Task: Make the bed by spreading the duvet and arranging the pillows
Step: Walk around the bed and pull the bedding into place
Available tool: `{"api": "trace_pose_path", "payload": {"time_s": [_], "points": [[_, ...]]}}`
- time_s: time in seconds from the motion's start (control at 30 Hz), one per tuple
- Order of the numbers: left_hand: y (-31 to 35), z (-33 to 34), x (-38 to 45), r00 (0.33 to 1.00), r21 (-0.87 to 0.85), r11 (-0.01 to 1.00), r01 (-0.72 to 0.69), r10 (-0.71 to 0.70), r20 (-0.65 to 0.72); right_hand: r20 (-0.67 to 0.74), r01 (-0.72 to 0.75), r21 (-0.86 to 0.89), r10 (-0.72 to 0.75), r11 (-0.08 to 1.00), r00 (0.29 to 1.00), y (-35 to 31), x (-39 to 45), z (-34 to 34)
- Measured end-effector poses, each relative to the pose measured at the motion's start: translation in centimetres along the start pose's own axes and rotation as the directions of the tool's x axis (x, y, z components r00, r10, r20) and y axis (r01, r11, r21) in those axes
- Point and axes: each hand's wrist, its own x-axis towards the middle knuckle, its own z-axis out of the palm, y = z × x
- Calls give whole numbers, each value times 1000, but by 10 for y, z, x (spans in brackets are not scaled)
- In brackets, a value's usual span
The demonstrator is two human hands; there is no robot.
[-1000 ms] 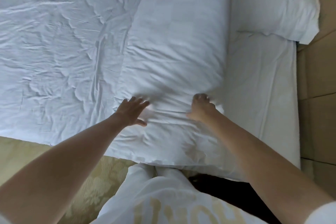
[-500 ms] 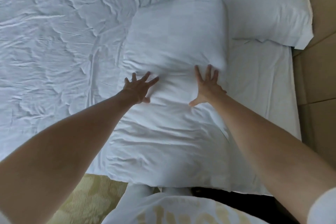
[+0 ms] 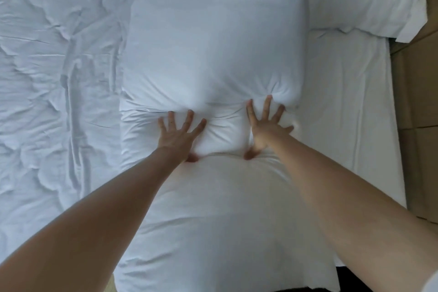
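Pressing with splayed fingers, left hand [image 3: 176, 134] and right hand [image 3: 265, 127] dent white pillow [image 3: 213, 54]

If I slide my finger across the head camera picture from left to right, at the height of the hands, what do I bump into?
Wrinkled white duvet → left hand pressing the big white pillow → right hand pressing it too → smooth white bedsheet → brown panelled surface beside the bed.
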Motion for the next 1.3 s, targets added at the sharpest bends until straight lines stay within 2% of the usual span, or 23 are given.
{"api": "trace_pose_path", "payload": {"time_s": [0.33, 0.57, 0.63, 0.7, 0.73, 0.77, 0.8, 0.83, 0.87, 0.9, 0.93, 0.97, 1.0, 1.03, 1.1, 1.13, 1.2, 1.3], "points": [[-2, 9, 50, 995, 111, 991, -68, 59, 77, -53, -30, -43, 28, 999, 998, 2, 47, 23], [-17, -4, 45, 981, 46, 989, -138, 130, 146, -69, -51, -85, 45, 995, 997, -9, 26, 10], [-19, -16, 32, 978, 44, 985, -168, 161, 135, -89, -55, -140, 43, 989, 995, -14, 12, 0], [-23, -29, 21, 982, 6, 983, -184, 184, 43, -198, 39, -175, -74, 984, 977, -19, -5, -15], [-27, -36, 15, 984, -45, 984, -170, 167, -59, -316, 107, -166, -156, 980, 936, -23, -14, -22], [-33, -42, 9, 973, -116, 982, -147, 123, -193, -457, 174, -175, -237, 969, 858, -28, -23, -31], [-39, -48, 4, 936, -203, 970, -133, 56, -346, -601, 221, -203, -299, 954, 741, -32, -28, -39], [-47, -53, 1, 872, -283, 950, -129, -27, -489, -717, 232, -245, -337, 941, 610, -37, -32, -48], [-55, -59, 0, 798, -336, 934, -124, -108, -593, -779, 192, -287, -345, 939, 523, -42, -35, -60], [-63, -67, 1, 741, -355, 928, -110, -161, -652, -802, 140, -307, -335, 941, 495, -46, -35, -72], [-70, -76, 3, 719, -359, 928, -96, -185, -670, -783, 114, -271, -288, 956, 551, -47, -35, -85], [-76, -87, 7, 732, -355, 931, -87, -182, -657, -734, 98, -192, -209, 977, 647, -47, -35, -97], [-81, -98, 12, 773, -349, 934, -79, -163, -613, -658, 65, -105, -119, 992, 744, -45, -33, -108], [-85, -109, 19, 830, -345, 936, -70, -137, -541, -590, 30, -44, -50, 999, 806, -40, -29, -117], [-90, -127, 38, 935, -327, 944, -42, -78, -346, -493, 4, 1, -3, 1000, 870, -32, -17, -130], [-89, -135, 49, 966, -298, 954, -25, -54, -254, -438, 18, 22, -7, 1000, 899, -28, -8, -137], [-82, -145, 69, 991, -239, 971, -7, -25, -128, -301, 18, 39, -6, 999, 953, -21, 10, -152], [-69, -153, 93, 999, -189, 982, 21, -27, -32, -138, -5, -8, 3, 1000, 990, -14, 37, -166]]}}
